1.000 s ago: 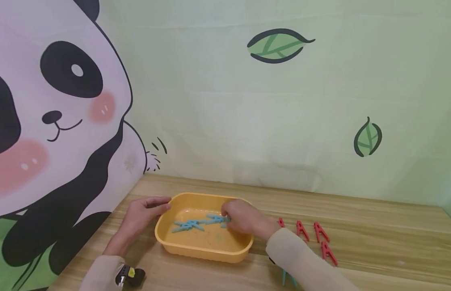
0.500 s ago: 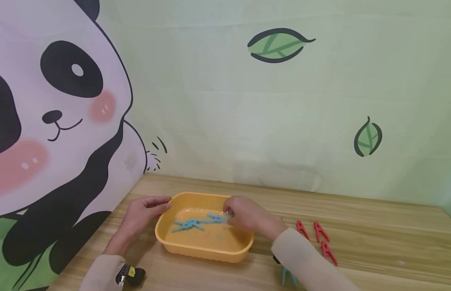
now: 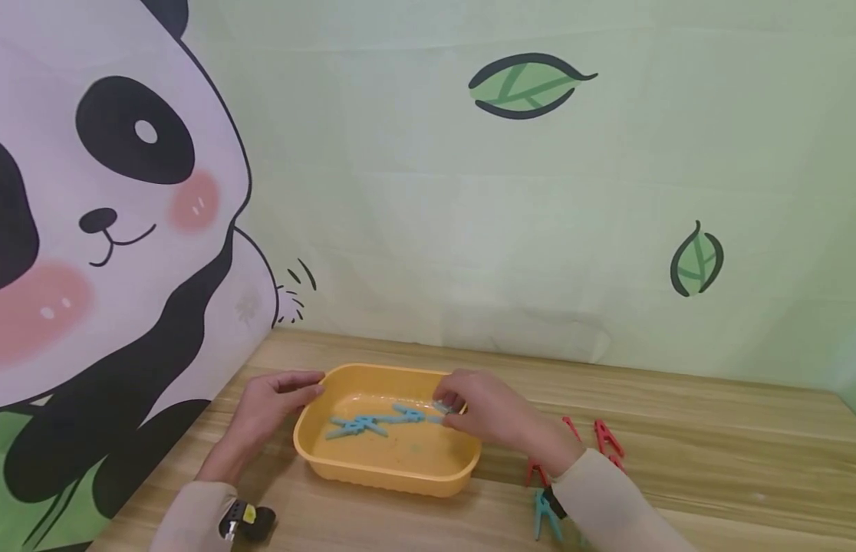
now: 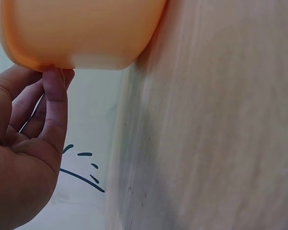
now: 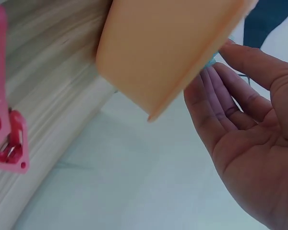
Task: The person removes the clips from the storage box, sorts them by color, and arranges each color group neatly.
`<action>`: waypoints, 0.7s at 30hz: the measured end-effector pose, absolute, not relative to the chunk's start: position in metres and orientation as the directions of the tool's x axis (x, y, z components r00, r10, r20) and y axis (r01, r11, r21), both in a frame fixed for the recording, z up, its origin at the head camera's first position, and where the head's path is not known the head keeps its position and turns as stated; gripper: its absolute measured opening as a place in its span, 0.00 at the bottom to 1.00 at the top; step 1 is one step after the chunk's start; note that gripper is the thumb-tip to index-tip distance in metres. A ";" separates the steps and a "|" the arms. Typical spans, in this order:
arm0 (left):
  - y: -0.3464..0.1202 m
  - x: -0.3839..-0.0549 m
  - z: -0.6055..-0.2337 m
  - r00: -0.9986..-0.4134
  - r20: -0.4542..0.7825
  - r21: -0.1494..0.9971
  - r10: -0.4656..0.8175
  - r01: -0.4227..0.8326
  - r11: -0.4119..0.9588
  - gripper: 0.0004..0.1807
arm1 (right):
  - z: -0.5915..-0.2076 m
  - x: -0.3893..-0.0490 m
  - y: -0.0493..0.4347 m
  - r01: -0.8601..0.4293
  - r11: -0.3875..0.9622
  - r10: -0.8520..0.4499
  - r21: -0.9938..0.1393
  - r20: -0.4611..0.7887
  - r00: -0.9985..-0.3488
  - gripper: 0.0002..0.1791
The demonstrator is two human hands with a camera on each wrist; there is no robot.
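Note:
A yellow plastic basin (image 3: 386, 481) sits on the wooden table with several light-blue clothespins (image 3: 362, 426) lying on its floor. At its left end, my left hand (image 3: 262, 406) touches the outer wall just by the rim with thumb and fingertips; the left wrist view shows these fingers (image 4: 55, 96) fairly straight. Over the basin's right end, my right hand (image 3: 486, 410) pinches a blue clothespin (image 3: 442, 406) between thumb and fingers. Only a small bit of that clothespin (image 5: 211, 61) shows in the right wrist view, past the basin's rim.
Several red clothespins (image 3: 607, 438) lie on the table right of the basin, partly hidden by the right forearm. A blue clothespin (image 3: 547, 515) lies nearer the front, beside the right sleeve. Behind the table stands a pale green wall (image 3: 400, 230) with a panda picture.
My right hand has risen a little and drawn right toward the basin's right rim with the blue clothespin. The left hand and the basin have stayed in place.

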State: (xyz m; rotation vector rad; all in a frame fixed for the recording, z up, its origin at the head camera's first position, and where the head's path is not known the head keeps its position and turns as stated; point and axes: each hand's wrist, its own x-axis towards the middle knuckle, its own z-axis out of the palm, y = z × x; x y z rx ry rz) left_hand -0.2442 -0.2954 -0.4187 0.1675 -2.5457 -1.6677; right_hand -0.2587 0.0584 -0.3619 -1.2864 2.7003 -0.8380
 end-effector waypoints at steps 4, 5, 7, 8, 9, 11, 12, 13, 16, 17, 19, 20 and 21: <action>-0.296 -0.244 -0.418 -0.990 0.022 0.918 -0.141 -0.036 0.395 0.22 | -0.359 -0.252 0.069 -0.702 0.495 -0.723 -0.511 0.207 -0.660 0.12; -0.296 -0.244 -0.418 -0.990 0.021 0.918 -0.141 -0.036 0.394 0.22 | -0.358 -0.250 0.072 -0.696 0.491 -0.718 -0.524 0.209 -0.664 0.12; -0.296 -0.244 -0.418 -0.990 0.019 0.921 -0.139 -0.036 0.388 0.22 | -0.356 -0.245 0.077 -0.685 0.481 -0.711 -0.547 0.214 -0.670 0.12; -0.296 -0.244 -0.418 -0.990 0.019 0.921 -0.139 -0.037 0.388 0.22 | -0.354 -0.243 0.080 -0.684 0.476 -0.708 -0.554 0.220 -0.671 0.11; -0.296 -0.244 -0.419 -0.990 0.019 0.921 -0.140 -0.037 0.388 0.22 | -0.353 -0.241 0.083 -0.682 0.469 -0.706 -0.561 0.225 -0.672 0.11; -0.296 -0.244 -0.419 -0.990 0.018 0.921 -0.141 -0.038 0.389 0.22 | -0.351 -0.236 0.086 -0.688 0.453 -0.707 -0.566 0.241 -0.664 0.11; -0.296 -0.244 -0.419 -0.990 0.017 0.919 -0.141 -0.040 0.391 0.22 | -0.350 -0.234 0.089 -0.697 0.443 -0.710 -0.564 0.254 -0.657 0.11; -0.297 -0.245 -0.419 -0.990 0.017 0.918 -0.142 -0.041 0.396 0.22 | -0.349 -0.232 0.091 -0.706 0.436 -0.711 -0.558 0.267 -0.650 0.11; -0.297 -0.245 -0.420 -0.989 0.013 0.916 -0.145 -0.046 0.398 0.22 | -0.349 -0.227 0.098 -0.714 0.415 -0.714 -0.564 0.285 -0.639 0.12; -0.297 -0.245 -0.420 -0.989 0.012 0.915 -0.145 -0.047 0.400 0.23 | -0.350 -0.225 0.102 -0.714 0.408 -0.714 -0.570 0.288 -0.638 0.12; -0.297 -0.246 -0.420 -0.989 0.013 0.915 -0.146 -0.048 0.400 0.23 | -0.351 -0.222 0.108 -0.701 0.399 -0.708 -0.592 0.286 -0.645 0.12; -0.297 -0.246 -0.420 -0.989 0.014 0.915 -0.147 -0.047 0.400 0.23 | -0.351 -0.221 0.111 -0.687 0.396 -0.705 -0.609 0.278 -0.653 0.12; -0.297 -0.246 -0.420 -0.989 0.014 0.915 -0.147 -0.047 0.401 0.23 | -0.351 -0.219 0.114 -0.679 0.393 -0.701 -0.620 0.276 -0.658 0.12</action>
